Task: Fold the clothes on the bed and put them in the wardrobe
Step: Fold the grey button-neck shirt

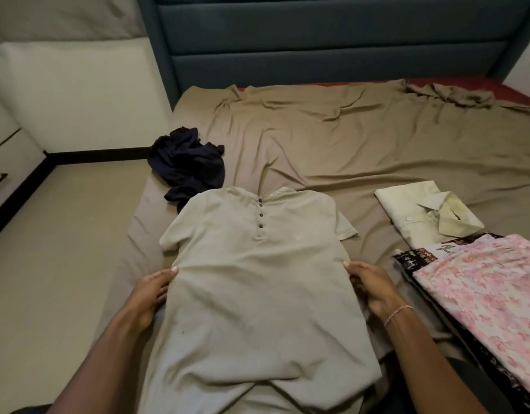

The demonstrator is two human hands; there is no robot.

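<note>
**Head view: left hand [151, 294] and right hand [372, 289] on the beige shirt [257, 294], spread on the bed [362, 162]**

Nearest to me, the two forearms reach in from the bottom edge, one on each side of the shirt. I see the left hand at the shirt's left side edge. Its thumb lies on top of the cloth and its fingers curl against the edge from below, so it has hold of the fabric. The right hand, with a thin bracelet [398, 313] at its wrist, does the same at the right side edge, with the thumb tip on the cloth and the fingers bent in under it. The shirt lies flat and front up on the brown sheet [347, 138], hem toward me and collar away. A row of dark buttons runs down its placket, and both short sleeves are spread out to the sides.

To my right, beside the shirt but apart from it, a pink floral cloth [490, 288] lies over a black patterned cloth [416, 256]. Just beyond them sits a folded pale yellow shirt [419, 216], collar up, touching the black one. Beyond the beige shirt's left shoulder a navy garment [187, 165] lies crumpled near the bed's left edge, and the shoulder overlaps part of it.

Farther off the sheet is wrinkled, with a red strip of mattress [496, 85] showing along its far edge. A dark blue padded headboard [317, 40] stands behind. On the left I see the pale floor [63, 249] and a white drawer unit [3, 162].
</note>
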